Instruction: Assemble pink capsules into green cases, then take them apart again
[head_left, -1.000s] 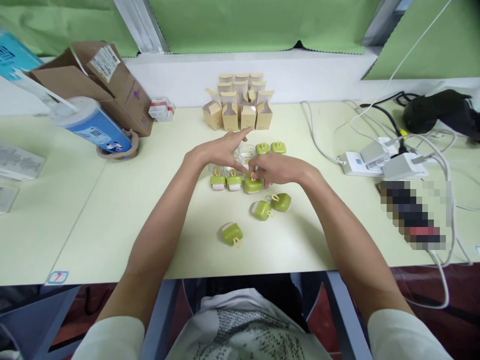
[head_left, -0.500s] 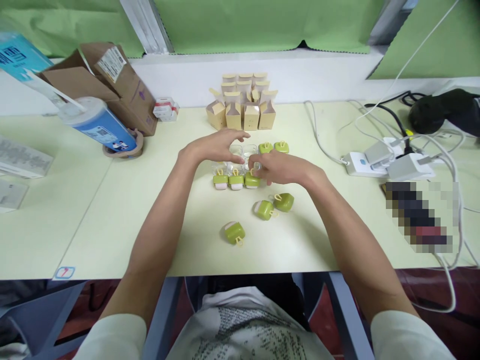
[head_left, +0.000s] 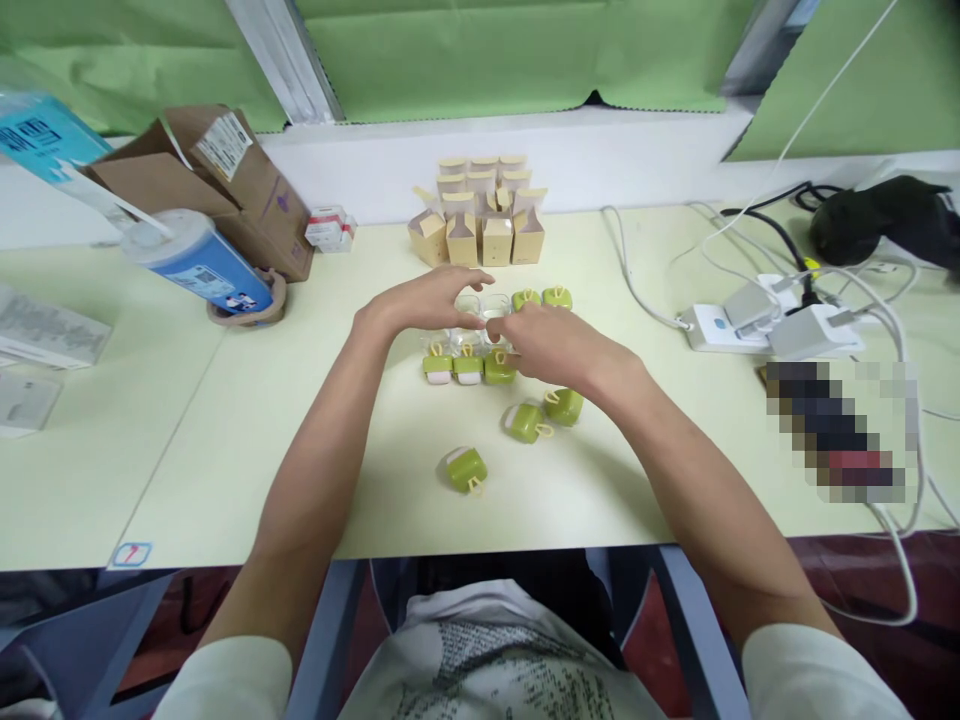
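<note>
Both hands meet over a cluster of small green cases with yellow loops. My left hand (head_left: 424,299) arches over clear plastic pieces (head_left: 480,305), its fingertips pinched at them. My right hand (head_left: 551,345) is curled beside it, fingers closed at the same clear pieces, above a row of three green cases (head_left: 467,366). Two more green cases (head_left: 541,297) stand just behind the hands. A loose pair (head_left: 541,414) lies near my right wrist, and a single green case (head_left: 466,469) lies nearer to me.
Small tan paper boxes (head_left: 480,215) stand stacked at the table's back. A blue cup with a straw (head_left: 199,265) and a brown carton (head_left: 225,170) sit at the left. White adapters (head_left: 765,320), cables and a black object (head_left: 877,220) fill the right.
My left hand's fingers have curled down from stretched out onto the clear pieces. My right hand has set a green case into the row and moved up to meet the left.
</note>
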